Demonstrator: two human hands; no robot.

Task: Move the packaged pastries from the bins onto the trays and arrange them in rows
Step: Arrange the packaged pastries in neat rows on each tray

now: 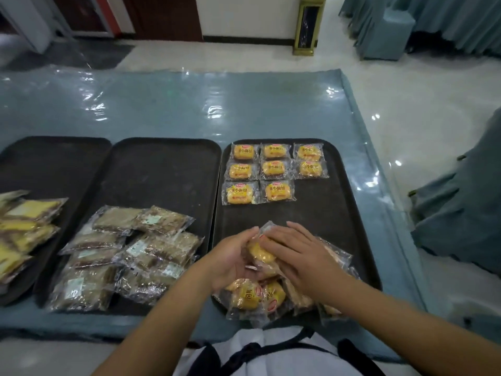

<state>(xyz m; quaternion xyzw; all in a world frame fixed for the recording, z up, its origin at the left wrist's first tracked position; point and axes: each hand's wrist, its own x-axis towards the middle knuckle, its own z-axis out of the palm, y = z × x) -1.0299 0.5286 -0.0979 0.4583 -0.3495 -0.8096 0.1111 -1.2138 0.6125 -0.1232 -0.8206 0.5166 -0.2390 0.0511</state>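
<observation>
Several yellow packaged buns (pixel 273 169) lie in neat rows at the far end of the right black tray (pixel 339 213). A loose heap of the same buns (pixel 254 297) sits at its near end. Above that heap, my left hand (pixel 230 263) cups one wrapped bun (pixel 260 253) from the left with curled fingers. My right hand (pixel 301 256) lies over the bun's right side with fairly straight fingers. Part of the bun is hidden between the hands.
The middle black tray (pixel 162 172) carries a loose pile of brown packaged cakes (pixel 130 253) at its near end. The left tray (pixel 48 158) bears yellow-brown packets (pixel 24 229). All stand on a blue table under clear plastic (pixel 189 109). Draped chairs stand at right.
</observation>
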